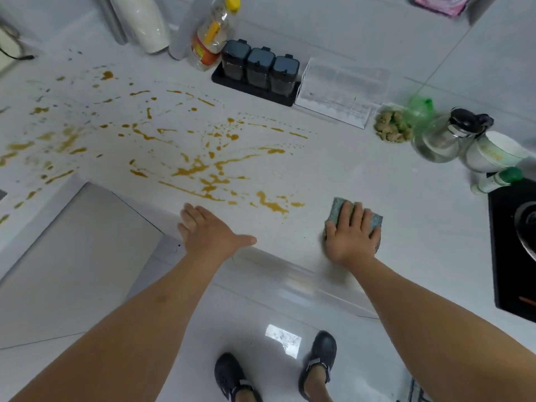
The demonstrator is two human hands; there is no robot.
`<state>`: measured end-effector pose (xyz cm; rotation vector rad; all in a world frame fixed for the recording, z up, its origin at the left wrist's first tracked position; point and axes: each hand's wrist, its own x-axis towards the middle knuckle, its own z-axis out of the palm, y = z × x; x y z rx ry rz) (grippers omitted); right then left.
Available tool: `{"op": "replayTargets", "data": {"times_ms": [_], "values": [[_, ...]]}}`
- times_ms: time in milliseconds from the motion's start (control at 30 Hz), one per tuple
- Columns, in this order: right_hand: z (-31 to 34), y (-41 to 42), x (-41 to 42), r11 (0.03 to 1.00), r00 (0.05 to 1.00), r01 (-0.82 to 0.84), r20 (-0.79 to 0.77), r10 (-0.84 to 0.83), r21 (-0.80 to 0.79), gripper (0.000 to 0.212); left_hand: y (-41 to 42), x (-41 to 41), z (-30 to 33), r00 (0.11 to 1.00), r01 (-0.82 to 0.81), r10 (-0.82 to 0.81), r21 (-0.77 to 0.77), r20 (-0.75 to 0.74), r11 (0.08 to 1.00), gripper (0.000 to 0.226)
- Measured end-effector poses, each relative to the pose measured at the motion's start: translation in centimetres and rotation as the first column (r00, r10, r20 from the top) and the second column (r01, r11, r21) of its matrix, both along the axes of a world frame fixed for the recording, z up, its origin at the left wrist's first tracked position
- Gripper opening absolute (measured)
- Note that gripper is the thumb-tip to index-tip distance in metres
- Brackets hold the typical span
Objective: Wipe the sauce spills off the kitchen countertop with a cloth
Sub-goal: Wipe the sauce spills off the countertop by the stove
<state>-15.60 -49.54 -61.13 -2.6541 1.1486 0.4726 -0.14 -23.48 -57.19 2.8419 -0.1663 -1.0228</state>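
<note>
Orange-brown sauce spills (200,166) streak and spatter across the white countertop (362,181), from the far left to just past its middle. A folded green-blue cloth (338,211) lies on the counter near the front edge, right of the nearest spill. My right hand (352,233) presses flat on the cloth with straight fingers, hiding most of it. My left hand (210,230) rests flat on the counter's front edge, fingers straight and thumb spread, holding nothing.
At the back stand a black rack of three spice jars (256,69), an oil bottle (213,36), a clear plastic box (339,88) and a white jug (145,21). At right are a glass pot (446,134), a white bowl (493,153) and a black stove (513,250).
</note>
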Motion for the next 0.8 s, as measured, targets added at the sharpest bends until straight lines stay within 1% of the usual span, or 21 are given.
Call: {"op": "replayTargets", "data": {"times_ms": [33, 133, 200, 300, 367, 433, 500, 567, 667, 733, 800], "values": [[0.0, 0.2, 1.5, 1.0, 1.0, 0.026, 0.001, -0.026, 0.015, 0.073, -0.2, 0.3, -0.1, 0.999, -0.004, 0.004, 0.015, -0.042, 1.0, 0.169], [0.0, 1.1, 5.9, 0.998, 1.0, 0.022, 0.013, -0.023, 0.052, 0.073, -0.8, 0.8, -0.1, 0.985, -0.053, 0.057, 0.031, -0.164, 0.998, 0.174], [0.0, 2.8, 8.5, 0.998, 1.0, 0.004, 0.014, -0.005, 0.067, 0.072, -1.4, 1.2, 0.0, 0.975, -0.088, 0.097, 0.053, -0.2, 0.995, 0.177], [-0.2, 6.9, 10.7, 0.992, 0.994, -0.1, 0.039, 0.097, 0.071, 0.072, -2.1, 1.8, 1.0, 0.972, -0.15, 0.174, 0.157, -0.156, 0.976, 0.187], [-0.2, 9.1, 10.2, 0.977, 0.978, -0.203, 0.063, 0.199, 0.063, 0.071, -1.9, 2.0, 1.7, 0.961, -0.21, 0.239, 0.196, -0.141, 0.958, 0.193], [0.0, 9.5, 8.2, 0.946, 0.947, -0.318, 0.065, 0.314, 0.058, 0.07, -1.5, 1.9, 1.6, 0.95, -0.246, 0.27, 0.16, -0.156, 0.956, 0.193], [0.1, 8.1, 5.7, 0.928, 0.93, -0.367, 0.054, 0.364, 0.055, 0.069, -1.1, 1.7, 1.1, 0.955, -0.185, 0.203, 0.104, -0.215, 0.977, 0.186], [0.2, 5.3, 3.2, 0.951, 0.951, -0.306, 0.046, 0.304, 0.033, 0.069, -1.1, 1.8, 1.1, 0.955, -0.111, 0.132, 0.095, -0.265, 0.989, 0.18], [0.2, 1.1, 0.9, 0.991, 0.991, -0.134, 0.016, 0.133, 0.029, 0.07, -1.1, 1.9, 1.4, 0.948, -0.08, 0.104, 0.089, -0.301, 0.993, 0.176], [0.4, -0.1, 1.5, 0.999, 1.0, -0.019, 0.014, 0.019, 0.028, 0.071, -1.0, 2.0, 1.2, 0.945, -0.07, 0.089, 0.071, -0.315, 0.995, 0.176], [0.6, 0.2, 3.9, 0.997, 0.998, 0.065, 0.003, -0.065, 0.048, 0.072, -1.2, 2.2, 0.9, 0.943, -0.058, 0.085, 0.095, -0.321, 0.994, 0.176]]}}
